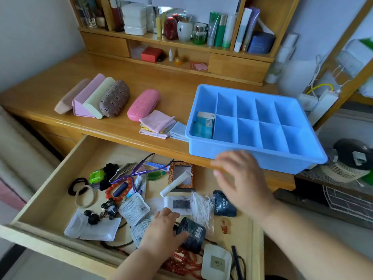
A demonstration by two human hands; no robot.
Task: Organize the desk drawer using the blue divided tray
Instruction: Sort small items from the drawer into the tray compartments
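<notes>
wooden desk (pixel 165 81) with a shelf unit at the far edge, drawer (pixel 50 190) pulled open on the near side. lying in a row at far left on the desktop: several glasses cases, then a pink case (pixel 143 104), then folded cloths (pixel 158 126) just to its right. cluttering the drawer's left half: hair ties (pixel 80 188), a red bead bracelet (pixel 119 189), small packets. reaching into the near middle of the drawer: left hand (pixel 163 231), thumb and fingers closing on a dark sachet (pixel 192 233) lying on red beads. resting farther back in the drawer: a white tube (pixel 176 183) across a small frame. hovering above the drawer's right side, just near of the tray's front wall: right hand (pixel 242 182), fingers spread and relaxed, grasping nothing, blurred. sitting on the desktop at right, overhanging the desk's right end: blue divided tray (pixel 260 158), with a teal packet (pixel 203 126) standing in its near-left compartment.
</notes>
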